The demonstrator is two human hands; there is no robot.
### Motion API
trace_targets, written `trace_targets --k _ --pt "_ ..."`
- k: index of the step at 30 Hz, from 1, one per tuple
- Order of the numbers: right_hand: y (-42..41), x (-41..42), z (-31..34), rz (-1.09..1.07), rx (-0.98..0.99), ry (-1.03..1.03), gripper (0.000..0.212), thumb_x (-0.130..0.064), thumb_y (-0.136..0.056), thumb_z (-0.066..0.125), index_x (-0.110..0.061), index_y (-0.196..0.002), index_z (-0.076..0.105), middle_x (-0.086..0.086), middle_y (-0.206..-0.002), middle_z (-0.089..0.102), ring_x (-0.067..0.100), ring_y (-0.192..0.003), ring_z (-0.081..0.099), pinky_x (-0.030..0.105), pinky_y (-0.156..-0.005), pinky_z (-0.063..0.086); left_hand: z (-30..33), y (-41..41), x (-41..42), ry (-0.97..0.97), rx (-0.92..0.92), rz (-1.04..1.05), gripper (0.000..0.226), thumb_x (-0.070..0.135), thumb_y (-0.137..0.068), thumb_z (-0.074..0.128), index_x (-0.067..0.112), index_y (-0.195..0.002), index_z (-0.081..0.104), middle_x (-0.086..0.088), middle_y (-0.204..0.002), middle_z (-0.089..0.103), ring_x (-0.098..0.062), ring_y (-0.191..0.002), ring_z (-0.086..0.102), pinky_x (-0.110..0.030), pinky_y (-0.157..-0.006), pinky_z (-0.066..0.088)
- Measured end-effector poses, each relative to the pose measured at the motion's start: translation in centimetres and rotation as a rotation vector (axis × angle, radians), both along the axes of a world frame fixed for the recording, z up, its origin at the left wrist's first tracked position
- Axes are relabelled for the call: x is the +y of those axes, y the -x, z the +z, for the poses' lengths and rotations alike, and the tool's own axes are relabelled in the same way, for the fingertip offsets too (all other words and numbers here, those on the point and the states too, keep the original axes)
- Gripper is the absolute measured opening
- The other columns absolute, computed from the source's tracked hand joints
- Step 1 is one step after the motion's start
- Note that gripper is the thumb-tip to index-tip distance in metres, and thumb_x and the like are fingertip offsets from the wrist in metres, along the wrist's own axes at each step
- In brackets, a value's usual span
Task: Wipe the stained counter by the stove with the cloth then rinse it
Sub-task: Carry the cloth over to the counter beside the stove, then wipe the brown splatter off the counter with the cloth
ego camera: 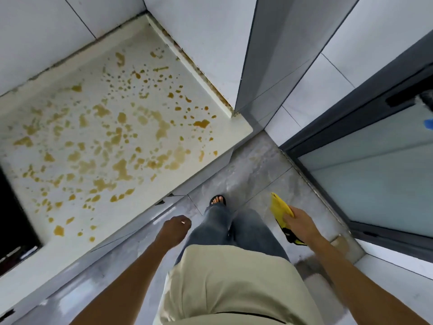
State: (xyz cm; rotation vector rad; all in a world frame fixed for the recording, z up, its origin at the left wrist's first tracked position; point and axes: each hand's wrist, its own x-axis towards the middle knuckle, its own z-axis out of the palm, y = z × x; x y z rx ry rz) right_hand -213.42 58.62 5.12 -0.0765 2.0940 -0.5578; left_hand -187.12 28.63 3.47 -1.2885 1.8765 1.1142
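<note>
The right hand (pixel 298 221) grips the yellow cloth (pixel 280 207) down by the leg, well away from the counter, and the left hand (pixel 177 227) hangs loosely curled and holds nothing. I think the best way is to lift the cloth up to the counter (pixel 164 141) and rub hard across all the yellow-brown stains (pixel 121 165), right into the far corner. The black stove (pixel 14 207) is cut off at the left edge, and no sink shows.

White wall tiles (pixel 206 31), grey floor (pixel 253 165)
</note>
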Motion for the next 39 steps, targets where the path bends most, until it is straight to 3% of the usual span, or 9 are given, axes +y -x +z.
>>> trace_targets --k 13,19,23,26,27,29,31,35,39 --pt "12.2 -2.0 -0.1 0.182 -0.136 -0.017 0.058 -0.065 -0.097 0.06 -0.02 -0.065 0.041 0.006 -0.055 0.039 0.018 -0.044 0.033 0.025 -0.045 0.03 1.7 9.9 3.0 0.053 0.055 0.228 0.032 0.029 -0.108 0.046 0.023 -0.11 0.077 -0.001 -0.115 0.075 -0.025 -0.103 0.068 -0.036 -0.094 0.055" --pt "15.2 -12.7 3.9 0.613 0.025 0.09 0.017 -0.022 -0.093 0.056 -0.019 -0.077 0.062 -0.002 -0.058 0.052 0.006 -0.05 0.052 0.018 -0.046 0.038 1.9 9.3 5.5 0.281 0.117 0.461 0.033 0.024 -0.108 0.053 0.02 -0.137 0.067 -0.007 -0.142 0.068 -0.029 -0.125 0.066 -0.035 -0.104 0.052" --pt "14.0 -20.4 7.8 0.723 0.09 0.325 0.015 -0.015 -0.095 0.054 -0.013 -0.092 0.069 0.012 -0.072 0.064 0.003 -0.054 0.048 0.019 -0.049 0.034 2.9 11.0 3.9 0.487 0.2 0.499 0.042 0.025 -0.106 0.054 0.02 -0.147 0.059 -0.006 -0.153 0.058 -0.028 -0.142 0.051 -0.046 -0.115 0.046" --pt "12.7 -25.4 9.0 0.78 0.177 0.546 0.032 -0.01 -0.097 0.051 -0.027 -0.116 0.071 -0.013 -0.061 0.06 0.003 -0.05 0.05 0.012 -0.044 0.032 2.8 12.2 2.7 0.579 0.245 0.426 0.052 0.026 -0.107 0.054 0.017 -0.157 0.047 -0.006 -0.164 0.046 -0.028 -0.153 0.038 -0.047 -0.119 0.042" --pt "12.1 -26.7 8.8 0.842 0.252 0.611 0.038 -0.011 -0.098 0.05 -0.024 -0.129 0.069 -0.021 -0.067 0.064 0.002 -0.053 0.053 0.007 -0.047 0.035 2.5 12.4 2.5 0.584 0.243 0.399 0.055 0.027 -0.107 0.054 0.016 -0.16 0.041 -0.007 -0.168 0.04 -0.029 -0.157 0.032 -0.047 -0.122 0.04" --pt "10.5 -28.8 7.3 0.995 0.421 0.69 0.051 -0.011 -0.099 0.052 -0.018 -0.15 0.056 -0.017 -0.123 0.072 -0.007 -0.089 0.064 0.001 -0.079 0.048 1.6 12.7 2.3 0.575 0.219 0.363 0.06 0.027 -0.108 0.052 0.013 -0.163 0.034 -0.011 -0.174 0.028 -0.032 -0.163 0.02 -0.049 -0.128 0.032" --pt "8.9 -29.7 4.1 1.19 0.523 0.654 0.062 -0.012 -0.101 0.053 -0.014 -0.161 0.04 0.003 -0.165 0.042 0.016 -0.15 0.043 0.032 -0.123 0.038 0.6 12.6 2.6 0.593 0.203 0.324 0.062 0.024 -0.107 0.053 0.008 -0.163 0.033 -0.015 -0.175 0.021 -0.036 -0.164 0.014 -0.05 -0.131 0.028" --pt "6.4 -28.1 -2.1 1.57 0.538 0.398 0.081 -0.046 -0.104 0.047 -0.02 -0.169 0.008 0.012 -0.176 -0.011 0.032 -0.162 -0.013 0.057 -0.131 0.006 -1.0 11.9 3.7 0.655 0.216 0.261 0.069 0.021 -0.106 0.055 0.008 -0.166 0.026 -0.016 -0.177 0.011 -0.035 -0.166 0.005 -0.051 -0.133 0.022" --pt "6.7 -28.4 -4.9 1.527 0.691 0.497 0.069 -0.06 -0.107 0.031 -0.03 -0.168 0.017 0.008 -0.177 -0.001 0.029 -0.164 -0.006 0.057 -0.131 0.009 -1.6 11.5 3.7 0.658 0.233 0.264 0.072 0.02 -0.105 0.056 0.011 -0.168 0.022 -0.012 -0.178 0.007 -0.03 -0.166 -0.001 -0.05 -0.134 0.02"
